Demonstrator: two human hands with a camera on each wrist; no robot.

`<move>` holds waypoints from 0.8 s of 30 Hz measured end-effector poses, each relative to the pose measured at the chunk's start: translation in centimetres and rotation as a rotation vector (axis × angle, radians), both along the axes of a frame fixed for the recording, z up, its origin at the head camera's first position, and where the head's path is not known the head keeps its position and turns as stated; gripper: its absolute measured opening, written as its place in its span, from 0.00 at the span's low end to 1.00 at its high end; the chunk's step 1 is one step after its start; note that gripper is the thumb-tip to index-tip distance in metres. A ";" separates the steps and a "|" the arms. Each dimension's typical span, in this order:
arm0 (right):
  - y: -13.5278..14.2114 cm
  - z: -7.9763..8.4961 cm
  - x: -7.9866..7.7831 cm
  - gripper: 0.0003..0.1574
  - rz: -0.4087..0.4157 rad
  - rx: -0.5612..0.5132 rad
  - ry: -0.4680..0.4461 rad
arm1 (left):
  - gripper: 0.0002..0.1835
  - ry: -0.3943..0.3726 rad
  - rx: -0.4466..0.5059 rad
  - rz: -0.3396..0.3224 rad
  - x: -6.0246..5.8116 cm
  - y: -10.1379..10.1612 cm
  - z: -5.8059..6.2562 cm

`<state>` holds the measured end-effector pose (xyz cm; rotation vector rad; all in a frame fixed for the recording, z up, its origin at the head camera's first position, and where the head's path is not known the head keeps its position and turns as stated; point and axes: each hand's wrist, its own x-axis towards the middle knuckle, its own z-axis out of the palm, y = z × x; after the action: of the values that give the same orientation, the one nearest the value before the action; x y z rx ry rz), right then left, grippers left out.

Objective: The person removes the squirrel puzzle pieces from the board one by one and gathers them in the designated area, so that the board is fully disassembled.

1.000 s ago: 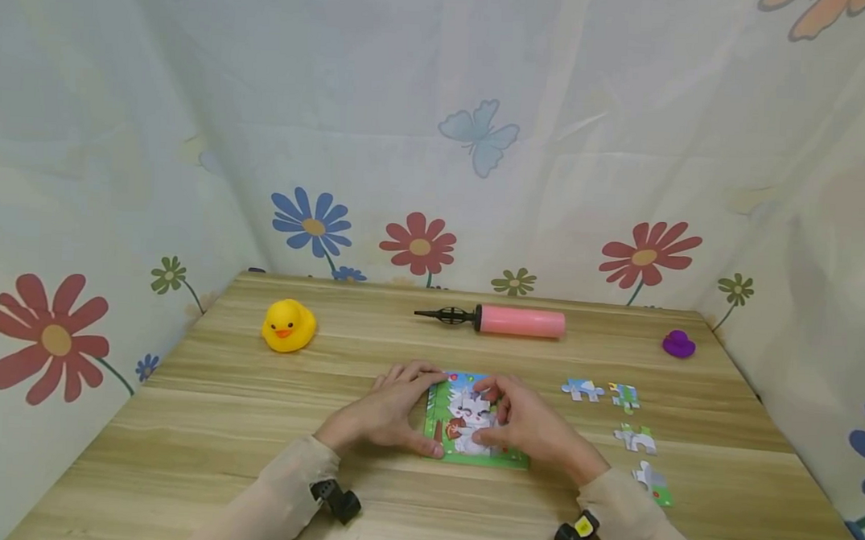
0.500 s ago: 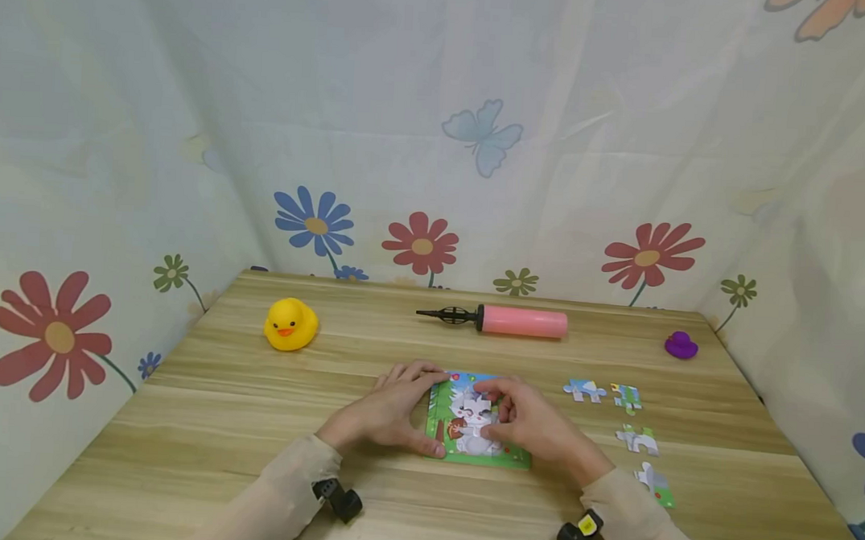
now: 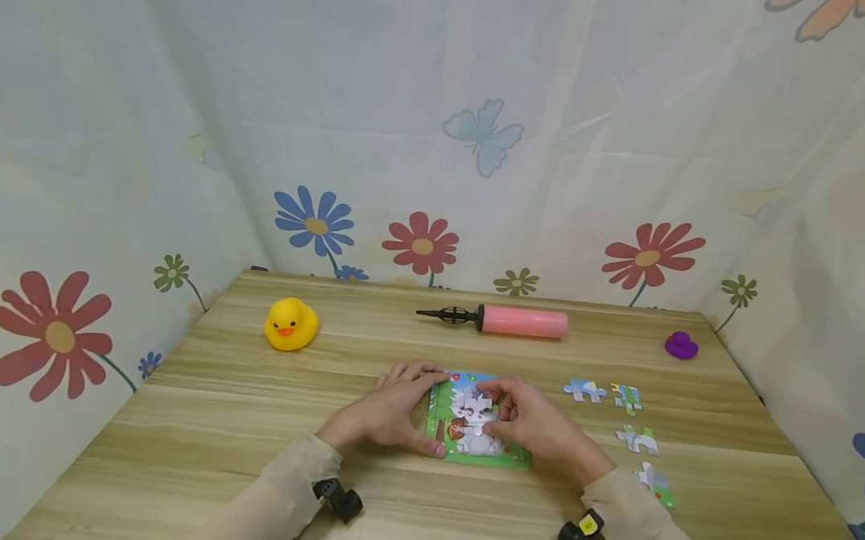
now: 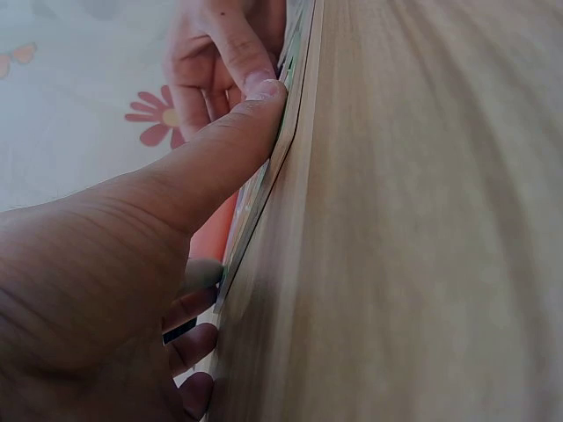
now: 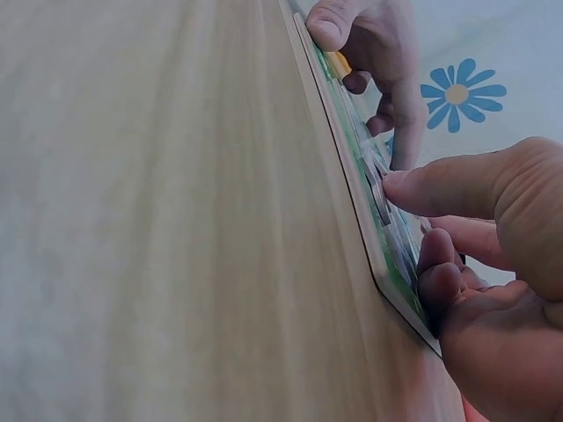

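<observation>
A jigsaw puzzle in a flat board (image 3: 478,459), showing a white animal on green, lies at the middle of the table. My left hand (image 3: 390,413) holds the board's left side, thumb on the near corner and fingers at the far one; its thumb (image 4: 237,132) presses the board's face in the left wrist view. Over the board's right half, my right hand (image 3: 535,419) pinches a jigsaw piece (image 5: 378,193) between thumb and index finger. That piece sits tilted up from the picture in the right wrist view, mostly hidden by the fingers in the head view.
Several loose jigsaw pieces (image 3: 638,440) lie right of the board. Behind it rests a pink hand pump (image 3: 523,321) with a black nozzle. A yellow rubber duck (image 3: 291,325) stands at the back left, a small purple duck (image 3: 681,345) at the back right. Floral curtains surround the table.
My right fingers and thumb have shifted slightly over the puzzle, moving the piece a little; the thumb is further right. The left hand stays on the board.
</observation>
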<state>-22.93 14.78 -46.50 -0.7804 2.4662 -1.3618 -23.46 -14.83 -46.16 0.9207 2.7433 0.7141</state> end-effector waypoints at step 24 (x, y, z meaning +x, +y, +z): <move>0.8 2.3 0.1 0.35 -0.065 -0.044 -0.005 | 0.64 -0.010 -0.001 0.013 0.2 0.0 0.2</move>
<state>-22.86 15.56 -44.24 -0.7100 2.4863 -1.4428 -23.27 -14.83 -45.95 0.8973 2.7438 0.7181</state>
